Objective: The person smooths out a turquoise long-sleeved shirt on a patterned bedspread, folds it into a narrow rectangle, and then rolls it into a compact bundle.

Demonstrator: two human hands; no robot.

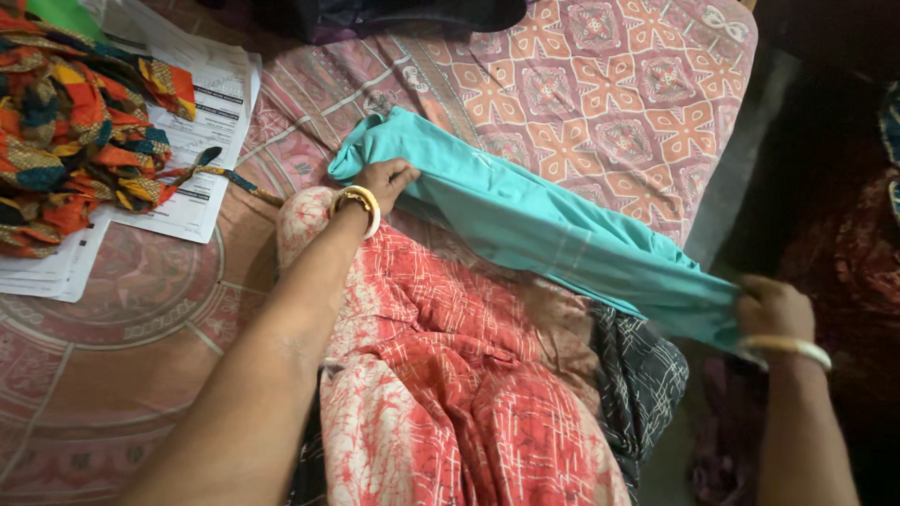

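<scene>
On a patterned pink bedspread [609, 84], both hands' fingers gripping a teal cloth [544, 225], papers [202, 122] nearby

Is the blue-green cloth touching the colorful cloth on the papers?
Apart. The head view shows the blue-green cloth on the bedspread, with bare bedspread between it and the colorful cloth.

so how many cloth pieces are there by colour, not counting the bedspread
teal cloth, stretched between the left hand and right hand: 1
red and white cloth: 1
dark checked cloth: 1
multicoloured orange print cloth: 1
total: 4
</scene>
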